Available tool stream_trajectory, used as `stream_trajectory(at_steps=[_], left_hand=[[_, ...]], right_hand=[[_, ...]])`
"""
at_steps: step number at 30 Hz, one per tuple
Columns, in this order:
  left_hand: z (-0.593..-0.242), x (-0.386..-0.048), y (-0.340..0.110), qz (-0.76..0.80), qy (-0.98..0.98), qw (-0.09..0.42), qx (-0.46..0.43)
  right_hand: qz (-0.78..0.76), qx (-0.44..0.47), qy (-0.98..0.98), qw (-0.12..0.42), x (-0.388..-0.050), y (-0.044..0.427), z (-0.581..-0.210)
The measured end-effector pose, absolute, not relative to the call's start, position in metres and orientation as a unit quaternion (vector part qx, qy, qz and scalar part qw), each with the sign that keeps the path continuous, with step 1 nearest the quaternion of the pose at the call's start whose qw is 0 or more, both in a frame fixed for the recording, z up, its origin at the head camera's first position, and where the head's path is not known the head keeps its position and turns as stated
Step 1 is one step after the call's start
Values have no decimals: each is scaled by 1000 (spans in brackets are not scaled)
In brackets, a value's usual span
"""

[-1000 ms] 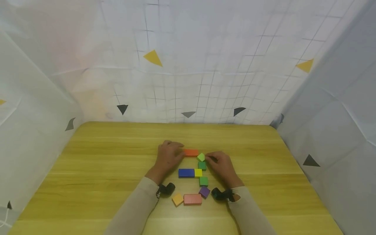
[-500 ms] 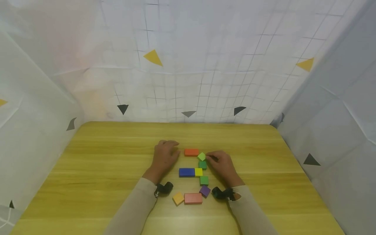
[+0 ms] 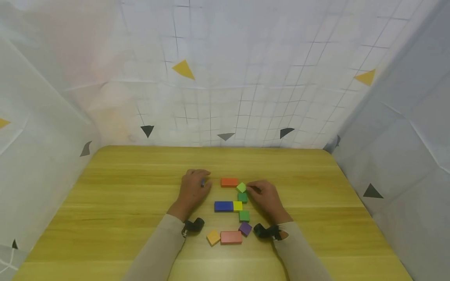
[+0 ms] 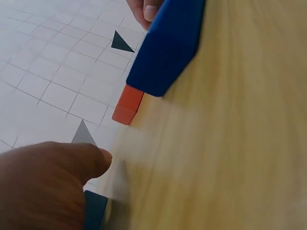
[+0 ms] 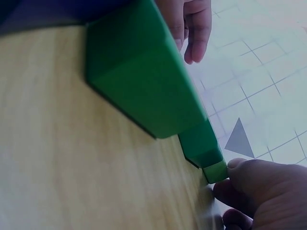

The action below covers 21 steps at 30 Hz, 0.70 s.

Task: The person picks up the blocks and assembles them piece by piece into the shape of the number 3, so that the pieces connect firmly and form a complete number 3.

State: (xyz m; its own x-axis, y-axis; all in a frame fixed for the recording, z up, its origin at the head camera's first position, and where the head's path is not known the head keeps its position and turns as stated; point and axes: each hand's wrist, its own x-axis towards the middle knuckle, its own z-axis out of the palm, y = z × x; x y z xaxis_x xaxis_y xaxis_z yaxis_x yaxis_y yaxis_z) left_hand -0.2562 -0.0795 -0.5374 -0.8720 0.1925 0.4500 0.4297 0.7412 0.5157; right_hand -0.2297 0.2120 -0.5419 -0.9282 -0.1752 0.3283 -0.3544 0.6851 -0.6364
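My right hand is at the right corner of a light green cube, which stands turned on the table. In the right wrist view, the thumb and a curled finger pinch this cube at its edge. Left of a red block, apart from it, is my left hand, thumb and fingertips spread. A small dark blue block shows in the gap by the thumb, mostly covered by the hand. The same block, dark teal in the left wrist view, is partly hidden; whether the fingers hold it cannot be seen.
Below the light green cube lie a dark green cube, a yellow cube beside a long blue block, another green cube, a purple cube, a pink block and an orange cube. White sheets surround the table.
My left hand has left the red block and drawn away to the left, and the small dark blue block has come into view by it. The right hand stays at the light green cube.
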Motion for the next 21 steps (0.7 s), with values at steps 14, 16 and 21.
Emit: stream_trajectory(at_steps=[14, 16, 21], left_hand=[[-538, -247, -94, -330, -915, 174, -157], [-539, -247, -95, -331, -916, 169, -153], [-537, -246, -95, -340, -915, 161, -147]], right_hand=[[383, 134, -908, 104, -229, 212, -540], [382, 134, -909, 102, -229, 212, -541], [381, 132, -910, 99, -230, 212, -541]])
